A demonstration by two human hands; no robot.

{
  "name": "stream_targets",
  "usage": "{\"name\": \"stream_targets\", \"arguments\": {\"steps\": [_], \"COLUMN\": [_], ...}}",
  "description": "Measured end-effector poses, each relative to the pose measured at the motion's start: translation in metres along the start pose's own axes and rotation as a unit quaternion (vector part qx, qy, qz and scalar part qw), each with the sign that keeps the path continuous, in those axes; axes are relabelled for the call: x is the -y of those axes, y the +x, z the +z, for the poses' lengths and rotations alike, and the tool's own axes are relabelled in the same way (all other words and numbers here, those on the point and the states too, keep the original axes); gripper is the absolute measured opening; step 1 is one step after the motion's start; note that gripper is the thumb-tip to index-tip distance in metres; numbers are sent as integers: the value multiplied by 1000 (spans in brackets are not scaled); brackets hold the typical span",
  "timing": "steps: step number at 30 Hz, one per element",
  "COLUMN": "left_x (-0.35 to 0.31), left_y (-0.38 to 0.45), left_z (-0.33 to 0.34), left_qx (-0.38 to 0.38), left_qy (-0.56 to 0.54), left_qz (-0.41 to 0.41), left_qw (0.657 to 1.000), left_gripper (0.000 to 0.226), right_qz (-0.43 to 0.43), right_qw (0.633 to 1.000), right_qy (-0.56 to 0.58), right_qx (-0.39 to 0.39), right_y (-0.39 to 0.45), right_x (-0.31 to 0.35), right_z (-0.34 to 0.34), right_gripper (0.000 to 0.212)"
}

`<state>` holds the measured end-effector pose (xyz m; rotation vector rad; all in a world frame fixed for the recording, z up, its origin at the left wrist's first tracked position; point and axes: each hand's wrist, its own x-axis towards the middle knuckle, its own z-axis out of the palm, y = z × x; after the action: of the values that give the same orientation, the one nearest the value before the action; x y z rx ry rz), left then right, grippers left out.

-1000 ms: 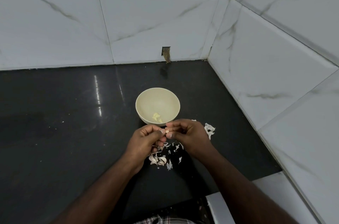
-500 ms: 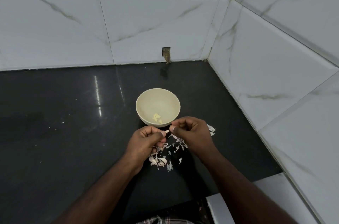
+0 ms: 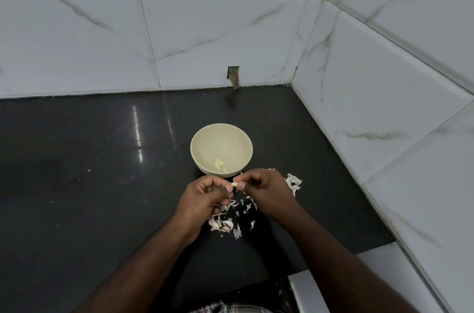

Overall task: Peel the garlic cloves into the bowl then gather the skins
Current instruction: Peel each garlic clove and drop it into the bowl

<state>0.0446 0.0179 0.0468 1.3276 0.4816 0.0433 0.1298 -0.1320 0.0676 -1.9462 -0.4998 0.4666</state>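
Observation:
A cream bowl stands on the black counter and holds a few peeled garlic cloves. Just in front of it, my left hand and my right hand meet fingertip to fingertip, both pinching one small garlic clove. Below the hands lie unpeeled cloves and several scraps of papery skin. A larger piece of skin lies to the right of my right hand.
The black counter ends at white marble-look tiled walls behind and on the right. A small rough hole shows in the back wall. The counter's front edge steps down to a white ledge at lower right.
My right hand drew slightly away from the left half a second ago and has come back, so both hands pinch the clove again. The bowl and skins have not moved.

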Motion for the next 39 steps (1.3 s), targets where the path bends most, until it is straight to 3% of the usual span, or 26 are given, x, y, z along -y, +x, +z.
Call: {"name": "stream_targets", "arguments": {"steps": [8,12,16,20,26,29,33,36,39], "left_x": [-1,2,3,6,9,11,16,17,18], "left_y": [1,3,6,8,6,6,4,4,3], "left_z": [-2,-6,-12,-19,-29,-33,-34,-32,-33], "left_qx": [-7,-33,-57,-70,-40,-20,-16,-24,-28], "left_qy": [-9,26,73,157,310,365,403,396,398], "left_qz": [5,27,45,70,78,77,81,85,91], "left_qw": [1000,999,995,983,947,928,911,914,912], "left_gripper": [2,3,16,15,15,15,18,18,17], "right_qz": [18,5,-26,-46,-50,-29,62,68,59], "right_qw": [997,994,997,990,988,991,951,935,933], "right_qy": [75,100,10,-106,-112,-131,-245,-288,-312], "right_qx": [5,-32,-77,-78,-96,-1,178,195,168], "right_y": [-2,4,21,34,27,8,-17,-24,-19], "right_x": [5,11,15,24,27,16,-7,-16,-18], "right_z": [-2,-7,-10,-4,-3,-8,-3,5,4], "right_gripper": [14,15,14,15,12,9,33,33,20]}}
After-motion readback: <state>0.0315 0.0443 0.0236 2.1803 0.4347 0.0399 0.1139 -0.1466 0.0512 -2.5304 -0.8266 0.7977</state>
